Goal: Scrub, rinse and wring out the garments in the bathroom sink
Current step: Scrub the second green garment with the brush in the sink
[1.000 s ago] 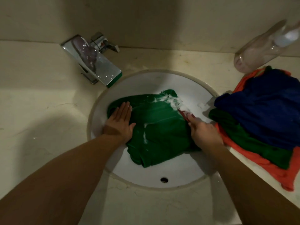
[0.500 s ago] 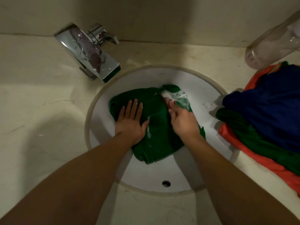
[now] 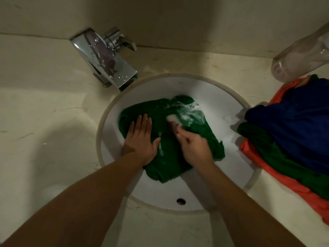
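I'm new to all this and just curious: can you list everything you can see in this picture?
sink: one, white, set in the countertop
countertop: one, cream, around the sink
faucet: one, chrome, behind the sink, left
green garment: one, sudsy, lying in the sink
clothes pile: one, blue over green over orange, on the countertop right of the sink
bottle: one, clear, behind the pile
small item: one, reddish-white, blurred, in the right hand
left hand: one, flat on the green garment
right hand: one, gripping the small item against the garment
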